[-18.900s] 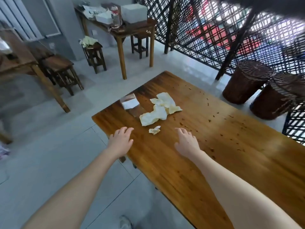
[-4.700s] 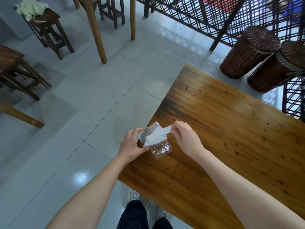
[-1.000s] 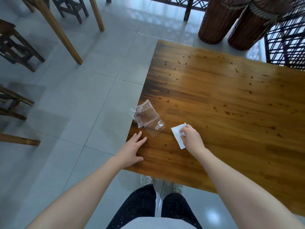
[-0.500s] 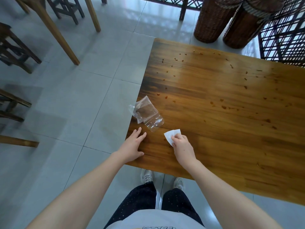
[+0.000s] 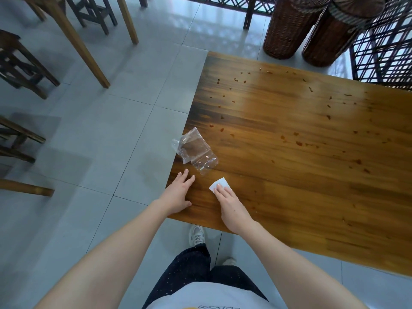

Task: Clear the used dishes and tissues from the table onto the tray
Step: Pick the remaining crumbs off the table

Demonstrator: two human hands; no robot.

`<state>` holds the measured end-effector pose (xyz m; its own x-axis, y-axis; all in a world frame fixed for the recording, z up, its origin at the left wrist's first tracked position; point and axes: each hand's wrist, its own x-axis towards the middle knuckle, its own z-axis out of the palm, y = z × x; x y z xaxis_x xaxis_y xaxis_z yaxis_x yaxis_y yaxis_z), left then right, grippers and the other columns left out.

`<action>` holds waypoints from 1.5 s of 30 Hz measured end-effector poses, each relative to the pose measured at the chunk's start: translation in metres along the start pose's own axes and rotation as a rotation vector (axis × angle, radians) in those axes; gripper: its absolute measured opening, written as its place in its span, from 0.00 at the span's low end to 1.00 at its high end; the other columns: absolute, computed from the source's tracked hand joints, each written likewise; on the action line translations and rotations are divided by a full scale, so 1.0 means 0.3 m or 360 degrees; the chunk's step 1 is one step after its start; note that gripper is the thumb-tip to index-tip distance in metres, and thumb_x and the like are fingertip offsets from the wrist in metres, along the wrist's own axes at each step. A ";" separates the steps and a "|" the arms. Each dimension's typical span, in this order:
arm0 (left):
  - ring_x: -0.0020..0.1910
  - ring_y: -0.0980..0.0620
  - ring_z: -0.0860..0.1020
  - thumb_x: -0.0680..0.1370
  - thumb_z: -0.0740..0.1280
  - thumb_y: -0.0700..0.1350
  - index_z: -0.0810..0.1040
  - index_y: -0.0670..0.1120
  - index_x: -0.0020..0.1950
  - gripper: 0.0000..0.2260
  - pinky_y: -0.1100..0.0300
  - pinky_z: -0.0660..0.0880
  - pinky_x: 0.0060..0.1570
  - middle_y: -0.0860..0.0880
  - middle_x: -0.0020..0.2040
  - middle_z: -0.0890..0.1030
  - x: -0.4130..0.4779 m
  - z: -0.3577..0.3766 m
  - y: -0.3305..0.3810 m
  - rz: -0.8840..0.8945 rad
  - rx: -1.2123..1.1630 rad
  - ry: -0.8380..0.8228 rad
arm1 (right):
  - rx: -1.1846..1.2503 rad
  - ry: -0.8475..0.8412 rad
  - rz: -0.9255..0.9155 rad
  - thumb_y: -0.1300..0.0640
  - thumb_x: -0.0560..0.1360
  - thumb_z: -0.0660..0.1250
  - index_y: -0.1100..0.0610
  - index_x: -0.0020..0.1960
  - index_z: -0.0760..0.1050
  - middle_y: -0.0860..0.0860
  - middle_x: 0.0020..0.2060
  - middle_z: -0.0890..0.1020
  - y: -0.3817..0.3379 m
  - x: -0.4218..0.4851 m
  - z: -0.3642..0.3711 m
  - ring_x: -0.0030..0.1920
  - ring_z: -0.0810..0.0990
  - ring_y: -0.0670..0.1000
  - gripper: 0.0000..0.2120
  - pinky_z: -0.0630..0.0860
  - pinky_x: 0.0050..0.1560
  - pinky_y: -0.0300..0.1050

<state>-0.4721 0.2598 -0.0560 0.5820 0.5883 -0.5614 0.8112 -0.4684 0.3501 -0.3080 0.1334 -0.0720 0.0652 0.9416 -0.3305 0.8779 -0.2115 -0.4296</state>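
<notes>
**Clerk:** Hands first, please.

**Inspector:** The left hand (image 5: 177, 192) lies palm down on the table (image 5: 289, 121) at its near left corner. Its fingers are straight and slightly spread, and it holds nothing. The right hand (image 5: 228, 198) is just beside it at three o'clock, also palm down. Its fingers are extended and press on a small white tissue (image 5: 220, 182); I see no curl round it.

**Clerk:** Position of the tissue?

**Inspector:** It lies flat on the table under the right fingertips. Its free corner shows at eleven o'clock of that hand.

**Clerk:** Other items on the table?

**Inspector:** A crumpled clear plastic wrapper (image 5: 194, 150) lies at twelve o'clock of the left hand. It is near the fingertips but apart from them, and apart from the tissue. One corner overhangs the table's left edge. Reddish-brown crumbs (image 5: 298, 143) are scattered from twelve to two o'clock.

**Clerk:** Surroundings?

**Inspector:**
- Two brown wicker baskets (image 5: 287, 27) stand on the grey tiled floor (image 5: 100, 134) beyond the far edge, at one o'clock.
- A black lattice screen (image 5: 383, 52) is at two o'clock.
- Dark wooden stools (image 5: 20, 63) are at nine to ten o'clock.
- Light wooden table legs (image 5: 75, 41) are at eleven o'clock.
- The person's dark trousers (image 5: 189, 268) and a white shoe (image 5: 196, 235) are at six o'clock, below the near edge.
</notes>
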 end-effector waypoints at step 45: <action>0.76 0.45 0.57 0.76 0.70 0.45 0.49 0.54 0.79 0.38 0.51 0.65 0.69 0.50 0.80 0.47 -0.139 0.144 0.131 -0.0067 -0.0024 0.0031 | -0.0012 0.0478 0.0554 0.64 0.76 0.61 0.58 0.47 0.76 0.54 0.44 0.80 0.301 -0.137 -0.144 0.46 0.77 0.56 0.06 0.66 0.48 0.48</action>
<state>-0.4669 0.1882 -0.0513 0.5481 0.6203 -0.5611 0.8357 -0.4332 0.3376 -0.2108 0.0870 -0.0609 0.4904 0.8494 -0.1953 0.7827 -0.5277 -0.3299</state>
